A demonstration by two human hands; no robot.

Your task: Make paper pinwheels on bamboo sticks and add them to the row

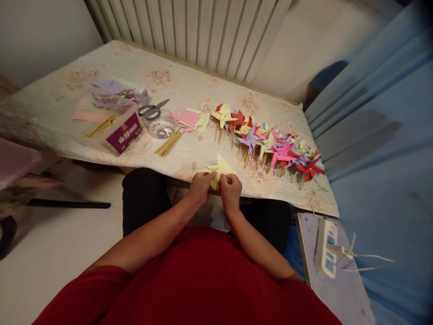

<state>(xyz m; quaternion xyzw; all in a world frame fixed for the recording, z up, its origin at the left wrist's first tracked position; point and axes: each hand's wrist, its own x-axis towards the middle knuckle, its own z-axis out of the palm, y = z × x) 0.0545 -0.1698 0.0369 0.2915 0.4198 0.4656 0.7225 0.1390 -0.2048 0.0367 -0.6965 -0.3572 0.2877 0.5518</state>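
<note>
Both my hands meet at the table's near edge on a pale yellow paper piece [221,168] with pointed flaps. My left hand [200,186] pinches its left side and my right hand [230,187] pinches its lower right corner. Just beyond the paper, to the right, lies a row of finished paper pinwheels [270,142] on wooden sticks, in yellow, red, purple, pink and green. A bundle of loose wooden sticks [169,143] lies to the left of my hands.
A floral cloth covers the table [101,76]. On it are a round clear container of shiny bits [160,126], scissors [153,108], a purple box [123,133] with sticks, and paper sheets [189,118]. A power strip [326,246] lies at lower right beside blue fabric [382,149].
</note>
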